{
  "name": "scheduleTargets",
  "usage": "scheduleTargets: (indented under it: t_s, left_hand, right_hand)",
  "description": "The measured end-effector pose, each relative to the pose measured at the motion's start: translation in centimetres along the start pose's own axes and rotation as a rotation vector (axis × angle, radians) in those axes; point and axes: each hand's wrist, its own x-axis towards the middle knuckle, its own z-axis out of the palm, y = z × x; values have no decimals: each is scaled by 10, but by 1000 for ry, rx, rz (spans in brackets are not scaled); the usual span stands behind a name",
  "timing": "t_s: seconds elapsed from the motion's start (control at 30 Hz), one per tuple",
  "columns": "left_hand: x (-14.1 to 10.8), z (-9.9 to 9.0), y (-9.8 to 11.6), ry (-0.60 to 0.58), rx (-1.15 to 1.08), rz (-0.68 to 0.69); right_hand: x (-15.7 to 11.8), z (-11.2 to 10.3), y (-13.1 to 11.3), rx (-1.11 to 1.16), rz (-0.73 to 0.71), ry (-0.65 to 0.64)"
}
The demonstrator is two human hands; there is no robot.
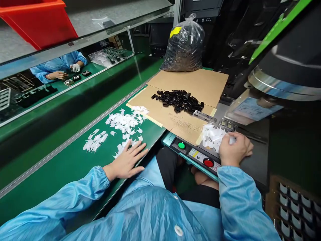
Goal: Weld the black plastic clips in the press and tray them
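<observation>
My left hand (pixel 129 160) lies with fingers spread on the green tabletop (pixel 72 167), its fingertips at the near edge of scattered white plastic pieces (pixel 124 124). At the machine's base, my right hand (pixel 235 148) is curled beside a second heap of white pieces (pixel 212 136), its fingers round a whitish piece that is mostly hidden. Behind the heap are a clear strip (pixel 204 116) and a metal fixture (pixel 226 124). Small black parts (pixel 182 100) are piled on the cardboard (pixel 160 100), with thin slivers in front of them.
A machine head (pixel 283 73) overhangs the right side. A green button (pixel 181 145) and a red button (pixel 208 162) face me. A full plastic bag (pixel 185 47) stands at the back. A red bin (pixel 40 21) sits on the upper-left shelf. Another person's hands (pixel 60 75) work beyond it.
</observation>
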Motion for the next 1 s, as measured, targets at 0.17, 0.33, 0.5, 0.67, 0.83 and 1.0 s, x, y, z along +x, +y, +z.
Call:
scheduleTargets:
  t_s: [0.17,0.33,0.5,0.67,0.83,1.0]
  left_hand:
    - [1,-3,-53,67,92,-156]
    - [-8,-4,-79,128,141,-279]
    - [7,1,-60,145,150,-235]
    - [44,15,-41,149,123,-109]
    - [50,22,-60,176,144,-232]
    - [39,16,-71,219,160,-337]
  right_hand:
    - [-2,-12,-11,44,-58,-24]
    - [-1,-28,-15,113,-186,-49]
    - [4,-45,1,116,-297,-82]
    - [3,-57,8,-59,-243,-182]
    - [8,-62,14,-103,-156,-173]
    - [12,-76,38,62,-25,-108]
